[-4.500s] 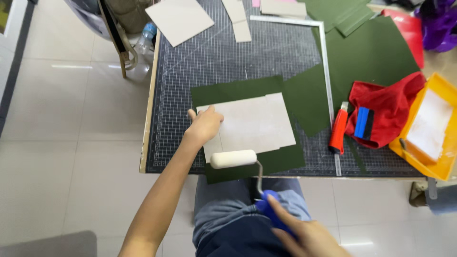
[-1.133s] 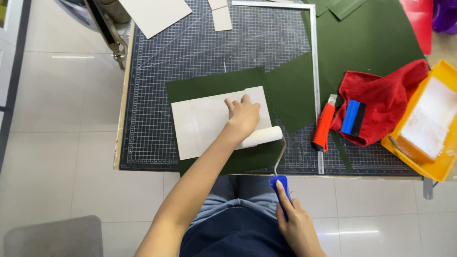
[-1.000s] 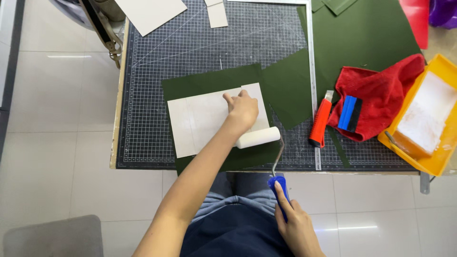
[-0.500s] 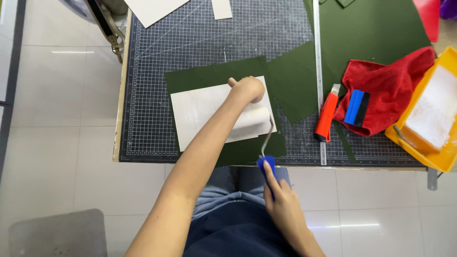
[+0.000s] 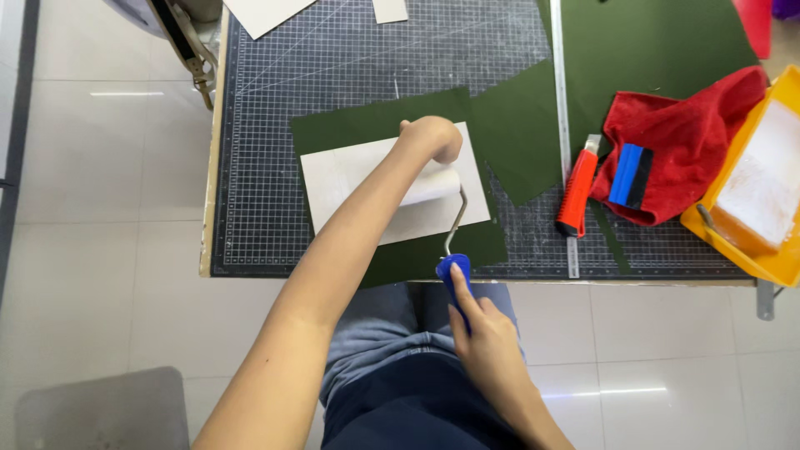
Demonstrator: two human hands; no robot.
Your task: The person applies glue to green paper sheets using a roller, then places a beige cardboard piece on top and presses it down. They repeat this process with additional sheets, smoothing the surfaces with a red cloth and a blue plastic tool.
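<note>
The right hand point(image 5: 492, 346) is wrapped around the blue handle of the paint roller point(image 5: 442, 218), whose handle points toward 6 o'clock while the white drum lies crosswise, 9 to 3, on the pale card point(image 5: 358, 179). The card sits on a green sheet point(image 5: 367, 125) mid-mat. The left hand point(image 5: 432, 137) presses down on the card's 1 o'clock corner, fingers curled; the forearm hides part of the drum.

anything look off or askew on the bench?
Nothing spilled or damaged. The white board lies slightly skewed to the cutting mat grid, left hand pressing its top edge, right hand working the roller across it.
</note>
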